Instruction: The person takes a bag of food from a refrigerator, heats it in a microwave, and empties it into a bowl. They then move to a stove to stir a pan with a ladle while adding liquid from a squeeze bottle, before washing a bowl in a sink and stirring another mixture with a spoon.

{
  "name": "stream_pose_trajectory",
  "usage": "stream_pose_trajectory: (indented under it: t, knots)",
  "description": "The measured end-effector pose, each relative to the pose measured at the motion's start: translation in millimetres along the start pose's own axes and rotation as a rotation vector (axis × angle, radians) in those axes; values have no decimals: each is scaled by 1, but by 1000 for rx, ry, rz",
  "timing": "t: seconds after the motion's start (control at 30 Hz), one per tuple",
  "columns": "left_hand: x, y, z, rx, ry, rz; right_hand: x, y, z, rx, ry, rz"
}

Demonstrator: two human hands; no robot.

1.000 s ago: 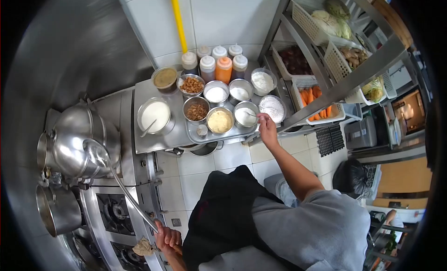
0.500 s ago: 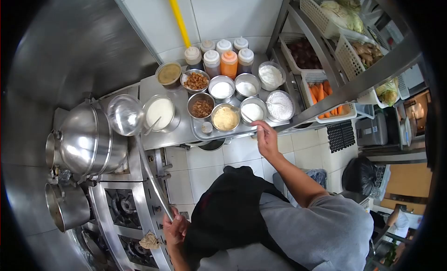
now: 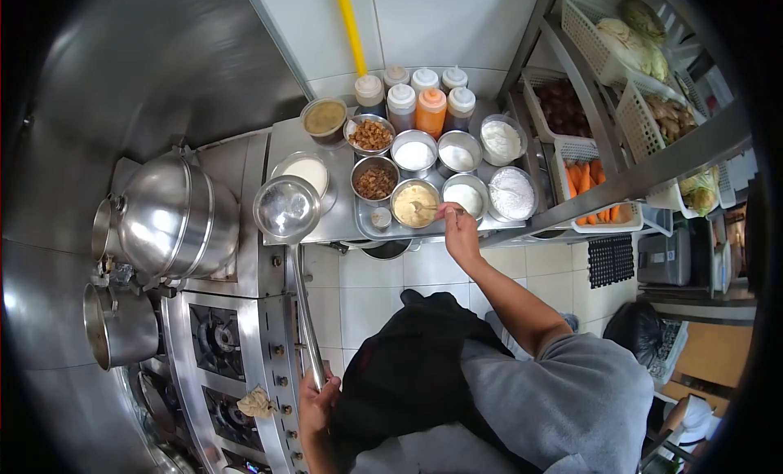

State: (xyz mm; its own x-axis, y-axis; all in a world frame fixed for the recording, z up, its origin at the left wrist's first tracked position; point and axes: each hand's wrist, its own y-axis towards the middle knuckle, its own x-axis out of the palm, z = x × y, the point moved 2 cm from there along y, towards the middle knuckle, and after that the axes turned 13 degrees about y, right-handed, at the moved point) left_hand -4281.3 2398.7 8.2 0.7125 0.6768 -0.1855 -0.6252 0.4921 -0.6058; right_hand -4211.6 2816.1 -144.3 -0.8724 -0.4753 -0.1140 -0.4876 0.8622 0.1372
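Note:
My left hand [image 3: 320, 392] is closed round the handle of a long metal ladle [image 3: 287, 209], whose bowl hangs by the counter's front edge, partly over a tub of white liquid [image 3: 307, 171]. With my right hand [image 3: 459, 228] I grip a small spoon [image 3: 422, 206] that dips into a metal bowl of pale yellow powder [image 3: 412, 198]. Right of that bowl is a bowl of white powder [image 3: 464, 200]. A bowl of brown chopped pieces [image 3: 376, 182] stands to its left. More bowls of white powder [image 3: 414, 155] sit behind.
Several squeeze bottles [image 3: 431, 109] line the back of the counter [image 3: 285, 141]. Stacked metal pots [image 3: 175, 217] and gas burners [image 3: 217, 339] are at the left. Baskets of vegetables [image 3: 586, 180] fill the rack at the right. A co-worker [image 3: 693, 421] shows at lower right.
My right hand and the spoon have gone from the white powder bowl to the yellow powder bowl. The ladle's bowl has come nearer the white liquid. The camera view has shifted.

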Motion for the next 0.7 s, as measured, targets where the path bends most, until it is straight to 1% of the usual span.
stream_pose_trajectory:
  t: [0.13, 0.2, 0.3, 0.33, 0.4, 0.43, 0.5, 0.6, 0.63, 0.7]
  knots:
    - [2, -6, -11, 5, 2, 29, 2, 4, 3, 43, 49, 10]
    - [3, -8, -14, -7, 37, 38, 3, 4, 2, 114, 64, -12]
    - [5, -9, -19, -1, 90, 55, 6, 6, 17, 130, 135, -15]
    - [5, -9, -21, -1, 89, 58, 6, 7, 22, 129, 136, -18]
    - [6, -10, -24, -20, 80, 45, 4, 9, 30, 36, 157, 16]
    - [7, -11, -24, -20, 78, 47, 1, 9, 29, 35, 158, 13]
    - [8, -12, -24, 9, 77, 38, -7, 10, 30, 196, 261, 51]
    - [12, -16, -17, -15, 90, 65, -23, 13, 27, 243, 246, 52]
    - [12, -17, -16, -17, 87, 72, -27, 14, 22, 230, 234, 51]
    - [13, -20, -13, -20, 78, 72, -32, 11, -2, 253, 296, 48]
